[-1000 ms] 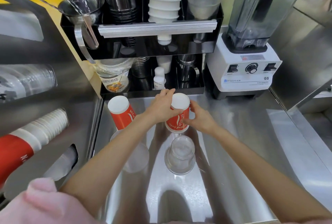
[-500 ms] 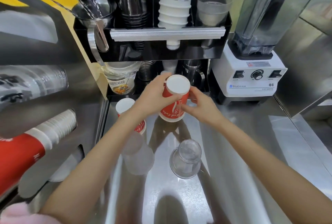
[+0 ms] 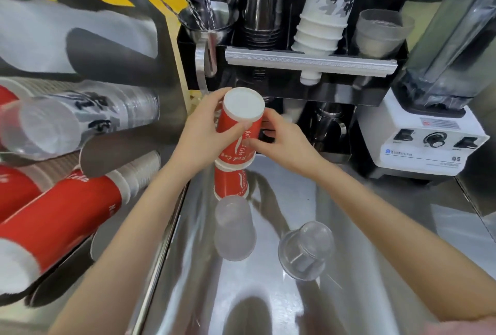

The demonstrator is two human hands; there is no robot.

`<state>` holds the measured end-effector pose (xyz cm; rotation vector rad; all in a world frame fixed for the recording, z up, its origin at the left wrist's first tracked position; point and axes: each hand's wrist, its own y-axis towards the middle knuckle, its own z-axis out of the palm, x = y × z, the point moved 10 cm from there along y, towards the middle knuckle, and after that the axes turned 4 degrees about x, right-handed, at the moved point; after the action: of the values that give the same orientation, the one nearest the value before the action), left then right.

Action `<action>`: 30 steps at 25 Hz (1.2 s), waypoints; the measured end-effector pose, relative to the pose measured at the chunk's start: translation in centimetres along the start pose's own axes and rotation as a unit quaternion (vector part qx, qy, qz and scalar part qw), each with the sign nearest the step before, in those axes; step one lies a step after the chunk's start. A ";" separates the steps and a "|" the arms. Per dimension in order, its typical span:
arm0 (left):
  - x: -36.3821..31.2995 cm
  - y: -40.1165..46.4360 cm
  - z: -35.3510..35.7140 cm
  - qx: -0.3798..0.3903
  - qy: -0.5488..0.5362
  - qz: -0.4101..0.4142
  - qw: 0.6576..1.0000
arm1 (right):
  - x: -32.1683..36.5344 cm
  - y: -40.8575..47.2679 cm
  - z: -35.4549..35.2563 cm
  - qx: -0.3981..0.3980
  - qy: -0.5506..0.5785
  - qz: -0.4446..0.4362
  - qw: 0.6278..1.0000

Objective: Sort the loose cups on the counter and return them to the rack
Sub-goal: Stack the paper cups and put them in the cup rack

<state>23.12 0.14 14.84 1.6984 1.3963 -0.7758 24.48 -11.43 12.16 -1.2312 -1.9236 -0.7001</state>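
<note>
I am looking down at the steel counter (image 3: 268, 302), which is filling most of my view. On my left the wall rack (image 3: 112, 66) is holding sideways stacks: clear printed cups (image 3: 80, 117) above, red paper cups (image 3: 61, 214) below. The white blender (image 3: 426, 141) is sitting at the back right, beside a black organiser (image 3: 335, 85) that is carrying a stack of white paper cups (image 3: 322, 23).

My left hand (image 3: 204, 133) is wrapping around the upturned red cup (image 3: 236, 130), fingers closed on its side, and my right hand (image 3: 284, 144) is pressing fingertips against its other side, so both are clamping it. It is hovering tilted over a second red cup (image 3: 230, 181), which is standing upside down on the counter; I cannot tell whether they are touching.

Just in front, a frosted cup (image 3: 233, 227) is standing inverted, and a clear cup (image 3: 306, 248) is sitting inverted to its right, apart from it.
</note>
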 end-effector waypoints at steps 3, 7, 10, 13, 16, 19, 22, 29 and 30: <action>2.5 -0.2 -0.2 -0.014 -0.014 -0.023 1.000 | -0.8 1.2 1.9 0.030 -0.001 0.007 1.000; 5.4 -0.7 0.3 -0.025 -0.035 -0.061 0.997 | -2.8 2.2 4.1 0.069 0.000 0.028 0.997; 7.5 -1.1 1.3 -0.028 -0.043 -0.081 0.995 | -4.8 2.6 5.6 0.090 -0.022 0.045 0.995; 9.8 -1.3 2.3 -0.022 -0.035 -0.105 0.994 | -6.9 2.9 7.0 0.109 -0.023 0.066 0.992; 11.3 -1.5 3.3 -0.014 -0.059 -0.121 0.991 | -8.6 3.0 8.2 0.130 -0.011 0.087 0.988; 12.9 -1.6 4.4 0.002 -0.086 -0.148 0.985 | -9.8 2.9 8.9 0.140 -0.022 0.099 0.985; 13.9 -1.7 5.3 0.021 -0.086 -0.150 0.985 | -10.7 2.8 9.3 0.148 -0.030 0.105 0.983; 14.6 -2.0 5.8 0.071 -0.097 -0.156 0.980 | -10.8 2.4 9.2 0.161 -0.022 0.112 0.980; 14.9 -2.1 5.8 0.088 -0.099 -0.160 0.978 | -10.8 2.5 9.0 0.160 -0.023 0.113 0.980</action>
<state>24.29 2.71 -1.07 1.4925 1.5151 -1.2448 27.10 -9.20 -1.69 -1.2408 -1.8088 -0.2338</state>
